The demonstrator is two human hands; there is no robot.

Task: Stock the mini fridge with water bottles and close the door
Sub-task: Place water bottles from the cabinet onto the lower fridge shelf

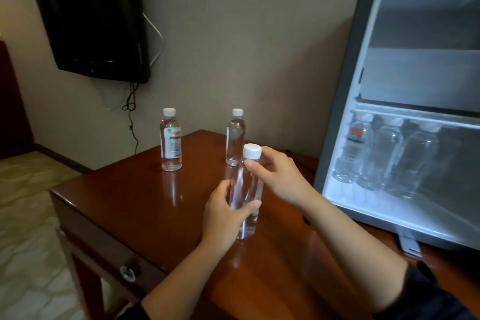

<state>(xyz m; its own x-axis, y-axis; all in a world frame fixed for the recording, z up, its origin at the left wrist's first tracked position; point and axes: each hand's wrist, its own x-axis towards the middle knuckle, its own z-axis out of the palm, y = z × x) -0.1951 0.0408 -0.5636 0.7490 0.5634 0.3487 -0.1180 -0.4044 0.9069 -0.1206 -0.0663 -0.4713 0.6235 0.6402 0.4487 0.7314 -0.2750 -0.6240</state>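
Note:
A clear water bottle [246,189] with a white cap is held upright above the wooden table [124,189]. My left hand [223,218] grips its lower body, and my right hand [280,176] pinches its neck just under the cap. Two more capped bottles stand further back: a labelled bottle [170,140] at the left and a plain bottle [235,138] behind the held one. The mini fridge [345,101] stands open at the right. Three bottles [384,158] stand side by side on its lower shelf.
A black wall-mounted TV [91,18] hangs at the upper left with cables trailing below it. The table's left edge drops to a patterned floor [28,215]. A drawer knob [127,273] sticks out of the table's front. The fridge's upper compartment looks dark.

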